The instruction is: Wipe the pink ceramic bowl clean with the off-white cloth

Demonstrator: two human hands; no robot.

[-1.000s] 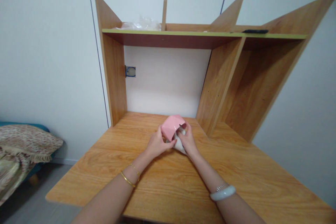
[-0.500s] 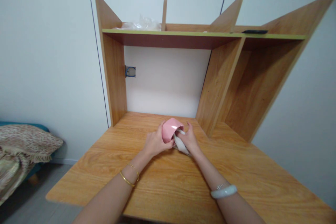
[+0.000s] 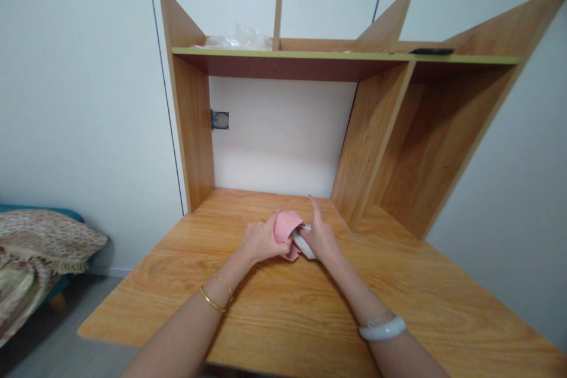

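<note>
Left hand (image 3: pixel 263 240): clamps the pink pot (image 3: pixel 287 224)!
Right hand (image 3: pixel 322 242): grips white cloth (image 3: pixel 305 244)!
Pot: mouth faces right.
Cloth: lengthwise, slants down-right.

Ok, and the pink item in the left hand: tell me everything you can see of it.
The pink item is plain, hollow-looking and smooth, perhaps thin plastic or card. The left hand grips its left side; some pink shows below the thumb. Its opening faces right, where a white item shows beside the right hand. Whether it touches the desk is unclear.
</note>
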